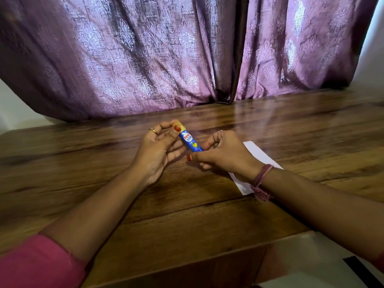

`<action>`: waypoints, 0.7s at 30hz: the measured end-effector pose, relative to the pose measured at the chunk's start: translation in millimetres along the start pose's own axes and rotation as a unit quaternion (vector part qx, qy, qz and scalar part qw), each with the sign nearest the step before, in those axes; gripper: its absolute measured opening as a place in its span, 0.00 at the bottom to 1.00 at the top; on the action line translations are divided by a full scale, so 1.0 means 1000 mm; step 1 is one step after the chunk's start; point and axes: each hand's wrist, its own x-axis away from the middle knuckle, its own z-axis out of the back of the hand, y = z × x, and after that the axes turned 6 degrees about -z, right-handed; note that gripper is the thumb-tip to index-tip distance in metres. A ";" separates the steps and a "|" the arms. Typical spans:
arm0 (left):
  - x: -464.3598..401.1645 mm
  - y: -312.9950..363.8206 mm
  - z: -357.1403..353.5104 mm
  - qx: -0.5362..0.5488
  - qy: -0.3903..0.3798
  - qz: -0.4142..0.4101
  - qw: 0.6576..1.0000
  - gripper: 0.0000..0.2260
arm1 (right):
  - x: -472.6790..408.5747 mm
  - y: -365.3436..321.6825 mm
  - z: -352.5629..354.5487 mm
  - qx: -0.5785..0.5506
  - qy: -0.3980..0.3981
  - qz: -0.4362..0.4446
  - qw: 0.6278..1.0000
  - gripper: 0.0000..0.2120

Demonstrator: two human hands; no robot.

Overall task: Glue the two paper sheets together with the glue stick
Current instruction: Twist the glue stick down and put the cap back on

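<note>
I hold the Fevi Stik glue stick [190, 141] above the table [145, 204]: left hand [161, 146] pinching its yellow cap [180, 124], right hand [225, 152] gripping the base. White paper [257, 154] lies under my right wrist. Uncapping in hand, I judge; next, pull the cap off.

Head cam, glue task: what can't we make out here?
- Paper: the right hand and wrist cover most of it; one sheet or two stacked cannot be told.
- Glue stick: lower end hidden in the right hand's fingers; the left hand covers part of the yellow cap, so on or loosened is unclear.
- Label text: partly hidden, small.
</note>
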 end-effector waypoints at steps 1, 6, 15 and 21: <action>0.000 0.000 0.000 -0.002 -0.002 0.003 1.000 0.11 | 0.000 0.001 0.000 -0.003 0.003 0.004 1.000 0.12; 0.003 0.001 -0.003 0.007 -0.017 0.011 1.000 0.12 | -0.005 0.009 -0.001 0.007 0.022 0.003 1.000 0.09; 0.007 0.005 -0.014 0.009 -0.062 -0.044 0.997 0.13 | -0.008 0.007 0.001 0.013 0.000 0.007 1.000 0.10; 0.006 0.009 -0.008 -0.011 -0.075 -0.058 0.995 0.13 | -0.003 -0.014 0.014 0.068 -0.118 -0.008 0.991 0.16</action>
